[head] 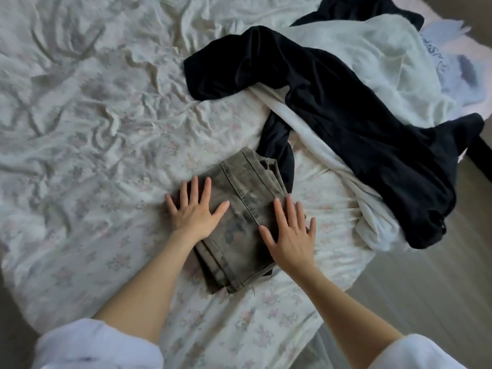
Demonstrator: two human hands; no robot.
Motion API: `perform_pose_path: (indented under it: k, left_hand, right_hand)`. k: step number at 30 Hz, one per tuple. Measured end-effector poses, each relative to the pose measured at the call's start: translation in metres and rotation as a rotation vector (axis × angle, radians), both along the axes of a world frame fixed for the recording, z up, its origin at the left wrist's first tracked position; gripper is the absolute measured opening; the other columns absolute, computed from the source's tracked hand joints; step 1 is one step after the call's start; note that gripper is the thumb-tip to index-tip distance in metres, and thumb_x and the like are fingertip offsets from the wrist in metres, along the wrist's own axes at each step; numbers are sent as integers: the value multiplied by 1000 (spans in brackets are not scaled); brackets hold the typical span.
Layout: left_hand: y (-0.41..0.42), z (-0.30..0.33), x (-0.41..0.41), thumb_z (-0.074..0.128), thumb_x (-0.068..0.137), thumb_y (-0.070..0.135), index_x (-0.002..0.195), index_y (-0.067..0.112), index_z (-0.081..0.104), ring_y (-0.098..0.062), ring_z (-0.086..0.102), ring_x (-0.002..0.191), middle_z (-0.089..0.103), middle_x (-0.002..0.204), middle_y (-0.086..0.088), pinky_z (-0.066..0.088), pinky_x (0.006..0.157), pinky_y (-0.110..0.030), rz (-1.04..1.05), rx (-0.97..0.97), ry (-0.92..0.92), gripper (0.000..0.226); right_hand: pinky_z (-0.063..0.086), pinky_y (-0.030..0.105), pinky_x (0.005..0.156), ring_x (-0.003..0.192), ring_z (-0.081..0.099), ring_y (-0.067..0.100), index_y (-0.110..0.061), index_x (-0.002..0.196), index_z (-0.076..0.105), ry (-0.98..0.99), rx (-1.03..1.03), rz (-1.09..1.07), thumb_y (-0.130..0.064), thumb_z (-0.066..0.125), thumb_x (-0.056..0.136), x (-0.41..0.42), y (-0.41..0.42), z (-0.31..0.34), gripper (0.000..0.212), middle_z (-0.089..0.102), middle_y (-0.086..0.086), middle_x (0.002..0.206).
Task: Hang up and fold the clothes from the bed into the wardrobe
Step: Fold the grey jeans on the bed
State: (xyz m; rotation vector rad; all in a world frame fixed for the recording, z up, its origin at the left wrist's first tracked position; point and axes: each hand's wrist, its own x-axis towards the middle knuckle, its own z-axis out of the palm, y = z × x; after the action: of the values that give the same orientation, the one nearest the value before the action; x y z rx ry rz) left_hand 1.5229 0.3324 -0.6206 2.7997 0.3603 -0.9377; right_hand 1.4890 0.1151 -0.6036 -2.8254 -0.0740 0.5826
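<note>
Left hand [196, 209] & right hand [290, 235] both flat, fingers spread, pressing folded trousers [239, 209]. Advise: smooth outward, square edges. Black garment [346, 123] touches trousers' far corner.

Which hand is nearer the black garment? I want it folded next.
Right. The right hand presses the folded trousers on the side by the black garment; the left hand presses their far side.

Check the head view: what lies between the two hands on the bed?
Head view: the folded olive-grey trousers. The left hand and right hand both press flat on them, and the trousers' seamed middle fills the gap between them.
</note>
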Motion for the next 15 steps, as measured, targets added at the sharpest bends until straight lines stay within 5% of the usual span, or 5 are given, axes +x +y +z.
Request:
perform_pose_path:
  k: [3,6,8,11,15]
  left_hand:
    - [14,9,29,20,65,91,148,32,-8,-24,6,144,1,158,-2,-4,110,-60,16,-30,43,105]
    - [25,20,57,55,60,82,144,23,27,-26,36,133,32,149,-3,33,105,-43,129,-248,58,106]
    - [28,29,69,67,56,74,127,30,48,-18,51,115,51,132,7,43,87,-31,193,-375,155,86]
    - [31,46,70,76,58,58,86,42,61,-1,61,79,62,90,23,44,63,-20,293,-618,199,35]
    - [38,62,36,78,71,28,92,31,66,-12,70,77,74,88,7,52,62,-24,478,-836,157,24]
  right_hand:
    - [12,39,114,143,7,26,-12,149,8,21,374,-670,-47,53,89,-28,-5,8,83,7,14,155]
    - [38,37,98,116,47,26,-10,137,32,285,758,-1171,-41,60,86,-45,4,10,66,47,11,126]
    - [41,35,96,111,52,20,-11,128,41,423,937,-1281,-41,63,84,-43,11,6,58,53,4,124]
    - [29,40,112,132,38,20,-13,144,20,474,1107,-1419,-37,68,83,-33,13,0,81,39,0,142]
    - [45,36,96,112,56,20,-16,125,45,336,1140,-1326,-24,69,83,-34,5,7,49,59,3,123]
